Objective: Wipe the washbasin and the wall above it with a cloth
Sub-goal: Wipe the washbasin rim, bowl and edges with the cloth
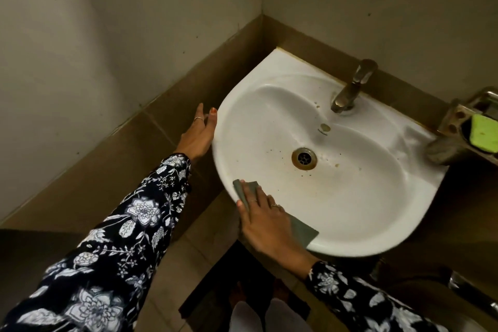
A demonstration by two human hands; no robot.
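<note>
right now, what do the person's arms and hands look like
Both arms wear long dark sleeves printed with white flowers, ending at the wrists. The left hand has one thin ring and an orange-painted thumbnail; the right hand has two thin rings.

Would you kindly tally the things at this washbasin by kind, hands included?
White ceramic washbasin: 1
Metal tap: 1
Grey-green cloth: 1
Metal soap holder: 1
Lime-green pad: 1
Hands: 2, left hand and right hand
Total: 7

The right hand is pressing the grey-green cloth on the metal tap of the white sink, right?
Not the metal tap. The head view shows the right hand pressing the grey-green cloth on the near rim of the white ceramic sink.
</note>
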